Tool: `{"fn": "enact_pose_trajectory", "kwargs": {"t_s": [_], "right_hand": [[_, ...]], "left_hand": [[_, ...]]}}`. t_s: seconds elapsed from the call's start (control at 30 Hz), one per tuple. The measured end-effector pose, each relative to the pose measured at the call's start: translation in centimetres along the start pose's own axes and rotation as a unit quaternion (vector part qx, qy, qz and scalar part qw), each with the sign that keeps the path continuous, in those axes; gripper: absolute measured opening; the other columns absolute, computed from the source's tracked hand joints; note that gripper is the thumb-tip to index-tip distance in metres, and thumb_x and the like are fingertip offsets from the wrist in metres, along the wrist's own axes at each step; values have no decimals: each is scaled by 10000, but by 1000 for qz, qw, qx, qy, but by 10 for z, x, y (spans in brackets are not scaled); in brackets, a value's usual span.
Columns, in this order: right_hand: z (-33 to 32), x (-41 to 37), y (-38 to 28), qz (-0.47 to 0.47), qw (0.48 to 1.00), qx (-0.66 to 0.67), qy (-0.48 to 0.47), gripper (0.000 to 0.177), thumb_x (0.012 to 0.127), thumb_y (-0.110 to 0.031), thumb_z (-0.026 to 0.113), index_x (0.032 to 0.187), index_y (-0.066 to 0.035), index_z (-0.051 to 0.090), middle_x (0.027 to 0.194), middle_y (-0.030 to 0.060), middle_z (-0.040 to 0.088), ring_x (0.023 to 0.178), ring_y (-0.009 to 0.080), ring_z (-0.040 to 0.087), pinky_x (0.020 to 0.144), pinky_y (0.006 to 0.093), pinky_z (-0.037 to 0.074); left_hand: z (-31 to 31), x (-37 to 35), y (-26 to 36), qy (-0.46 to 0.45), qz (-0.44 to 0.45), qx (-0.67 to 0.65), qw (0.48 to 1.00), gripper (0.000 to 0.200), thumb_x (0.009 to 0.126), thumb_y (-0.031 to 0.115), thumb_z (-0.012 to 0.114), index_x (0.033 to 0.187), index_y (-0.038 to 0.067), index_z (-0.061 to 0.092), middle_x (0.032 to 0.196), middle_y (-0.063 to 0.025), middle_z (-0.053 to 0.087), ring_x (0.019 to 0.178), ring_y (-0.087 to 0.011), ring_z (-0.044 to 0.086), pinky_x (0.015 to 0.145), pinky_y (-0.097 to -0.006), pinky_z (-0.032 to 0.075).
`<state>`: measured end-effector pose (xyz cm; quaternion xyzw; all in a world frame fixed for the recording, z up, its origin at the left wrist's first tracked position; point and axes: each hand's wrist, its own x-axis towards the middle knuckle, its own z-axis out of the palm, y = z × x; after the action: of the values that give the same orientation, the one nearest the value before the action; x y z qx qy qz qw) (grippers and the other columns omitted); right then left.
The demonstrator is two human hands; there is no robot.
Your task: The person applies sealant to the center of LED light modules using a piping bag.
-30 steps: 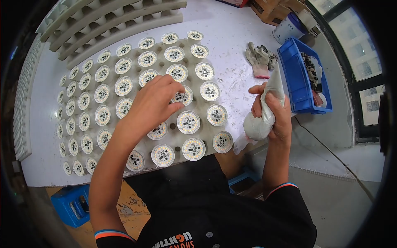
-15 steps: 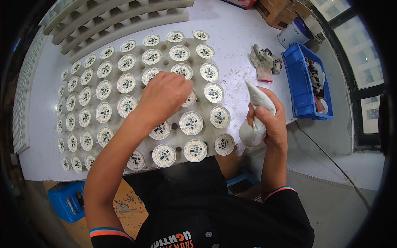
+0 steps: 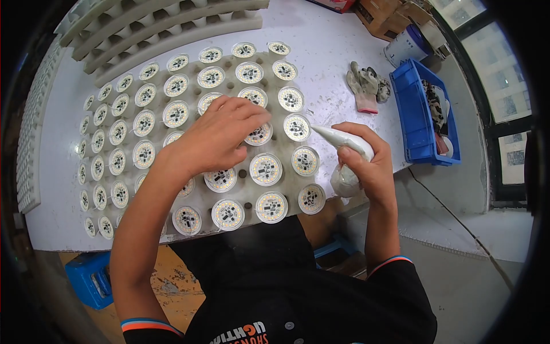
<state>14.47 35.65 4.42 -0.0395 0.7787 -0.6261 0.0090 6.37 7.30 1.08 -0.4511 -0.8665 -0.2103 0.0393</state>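
Note:
A foam tray (image 3: 258,192) holds rows of round white LED discs with small black parts on them. Over the middle of the tray is my left hand (image 3: 226,132), its fingers apart above one LED disc (image 3: 259,133) and partly covering its neighbours. My right hand (image 3: 369,160) is wrapped round a white piping bag (image 3: 346,143), right of the tray. The bag's pointed tip lies beside the right edge of an LED disc (image 3: 297,127) in the outermost column.
Stacked foam trays (image 3: 172,28) stand at the back left. Grey gloves (image 3: 364,89) lie right of the tray, near a blue bin (image 3: 415,114) with cloths, a white tub (image 3: 407,46) and a cardboard box (image 3: 384,17). A blue stool (image 3: 89,278) is below the table.
My left hand has opened from a closed pose and its fingers have spread. My right hand has tilted the bag, bringing its tip down and left toward the outermost disc column.

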Motion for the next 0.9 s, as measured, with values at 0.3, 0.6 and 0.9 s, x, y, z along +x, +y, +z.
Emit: {"fn": "enact_pose_trajectory", "kwargs": {"t_s": [0.3,0.6,0.9], "right_hand": [[13,11,-2,-86,974,-199,-62,335,826,-100,761,1148,-30,702,1044,103,727,906,154,681,804,298,532],[30,27,0,-136,915,-364,-111,328,811,-205,773,1129,-136,724,911,101,714,796,259,699,697,362,547],[39,35,8,-126,888,-426,-116,273,822,-274,737,1079,-183,723,906,69,694,798,291,690,681,424,533]], "left_hand": [[0,7,6,-26,-52,2,998,674,657,147,843,1279,88,589,1147,-78,598,1094,-299,556,976,-421,431],[4,-1,4,-20,-97,-57,993,612,698,184,841,1240,50,591,1092,-121,572,1011,-320,576,874,-425,474],[13,3,14,22,-124,12,992,529,704,220,834,1159,42,630,1010,-104,589,980,-314,583,851,-425,473]]}}
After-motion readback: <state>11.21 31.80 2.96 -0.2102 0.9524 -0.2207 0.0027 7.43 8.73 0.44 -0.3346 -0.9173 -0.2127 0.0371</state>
